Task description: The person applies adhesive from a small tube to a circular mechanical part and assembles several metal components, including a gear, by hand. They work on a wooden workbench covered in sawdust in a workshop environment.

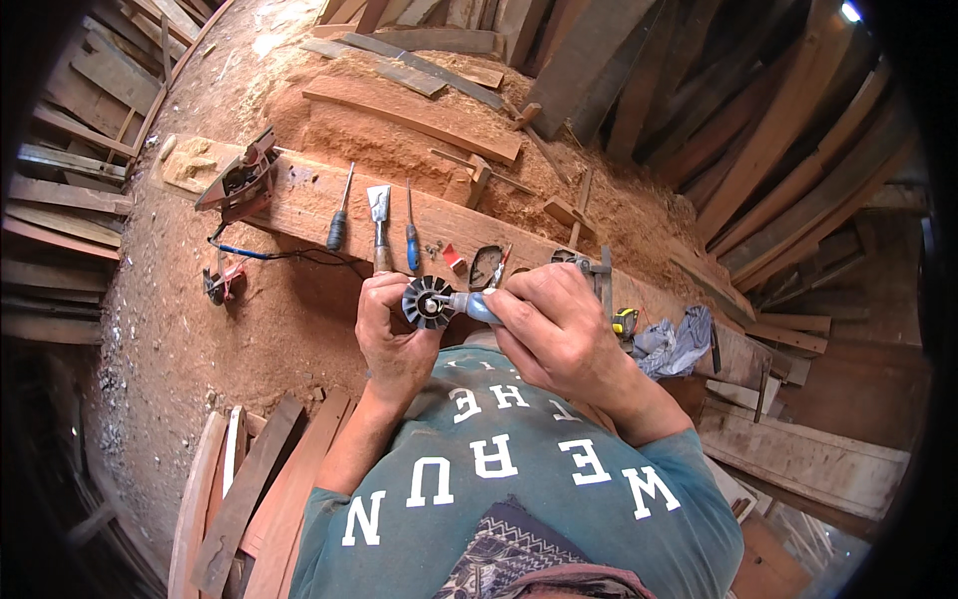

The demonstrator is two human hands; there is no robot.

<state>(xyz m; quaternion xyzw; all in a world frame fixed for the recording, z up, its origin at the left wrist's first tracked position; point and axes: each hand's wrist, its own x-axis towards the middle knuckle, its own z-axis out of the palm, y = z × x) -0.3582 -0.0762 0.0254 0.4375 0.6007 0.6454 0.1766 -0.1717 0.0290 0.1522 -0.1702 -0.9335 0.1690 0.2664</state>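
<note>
My left hand (pixel 391 321) grips a small black fan wheel (pixel 429 302) with radial blades and a metal centre, held up in front of my chest. My right hand (pixel 561 321) is closed round a blue-grey squeeze bottle (pixel 475 305), whose narrow nozzle points left at the wheel's centre; I cannot tell whether it touches. Just beyond my hands, on a long wooden plank (pixel 309 190), lie a grey-handled screwdriver (pixel 338 228), a broad chisel (pixel 380 220) and a blue-handled screwdriver (pixel 411 243). Near them are a red piece (pixel 453 259) and a dark oval part (pixel 486 267).
An opened tool body (pixel 241 180) sits on the plank's left part, its blue cable (pixel 244 254) hanging down. To the right lie a tape measure (pixel 625 321) and a crumpled cloth (pixel 677 344). Sawdust covers the floor; boards (pixel 269 489) lean at the lower left.
</note>
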